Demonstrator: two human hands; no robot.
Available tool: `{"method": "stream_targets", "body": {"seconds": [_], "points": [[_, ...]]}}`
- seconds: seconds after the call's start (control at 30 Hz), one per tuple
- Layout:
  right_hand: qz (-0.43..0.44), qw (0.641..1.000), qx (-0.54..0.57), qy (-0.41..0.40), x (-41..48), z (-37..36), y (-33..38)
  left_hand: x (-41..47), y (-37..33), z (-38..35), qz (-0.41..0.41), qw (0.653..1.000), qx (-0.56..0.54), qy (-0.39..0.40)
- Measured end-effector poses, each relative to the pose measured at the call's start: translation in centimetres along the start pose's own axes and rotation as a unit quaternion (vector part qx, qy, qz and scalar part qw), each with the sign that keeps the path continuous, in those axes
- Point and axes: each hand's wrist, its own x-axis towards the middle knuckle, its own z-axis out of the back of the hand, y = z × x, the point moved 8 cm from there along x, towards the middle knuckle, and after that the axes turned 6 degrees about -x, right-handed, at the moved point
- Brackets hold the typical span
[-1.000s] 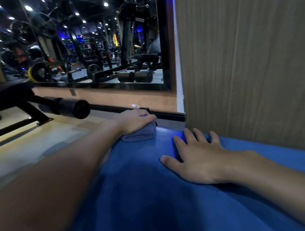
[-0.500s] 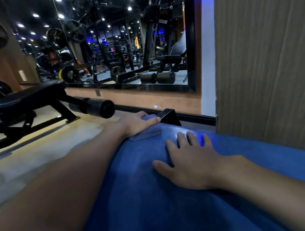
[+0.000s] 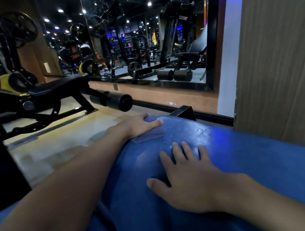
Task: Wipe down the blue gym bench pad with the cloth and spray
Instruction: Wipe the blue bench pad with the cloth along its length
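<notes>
**Obs.: cloth at far end of pad, both hands on pad**

The blue bench pad lies lengthwise away from the person. Its long axis runs toward the mirror, and its rounded far end points at the base of the mirror wall. The pad's right edge runs close along a wood-grain wall panel.

The left hand rests at the far left corner of the pad, on top of a folded grey-blue cloth. Its fingers are bent over the cloth and grip it, and a fold shows between them. The cloth is flat against the pad surface.

The right hand lies palm down near mid-pad, fingers straight and spread, holding nothing. Wet patches glint on the pad just beyond its fingertips.

A black bench stands to the left on the floor, well apart.
</notes>
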Motion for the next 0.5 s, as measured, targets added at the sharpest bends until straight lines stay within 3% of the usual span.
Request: {"method": "stream_targets", "body": {"seconds": [0.2, 0.33, 0.5], "points": [[-0.016, 1.0, 0.007, -0.001, 0.0, -0.2, -0.3, -2.7, 2.5, 1.1, 0.017, 1.0, -0.009, 0.019], [-0.033, 0.998, 0.03, -0.053, -1.4, 0.8, 0.5, -6.2, 4.2, 2.3, 0.055, 0.998, 0.015, 0.015], [0.004, 0.999, 0.014, -0.051, -5.5, 1.2, 4.1, -10.3, 6.2, 3.5, 0.084, 0.996, 0.026, 0.013]]}}
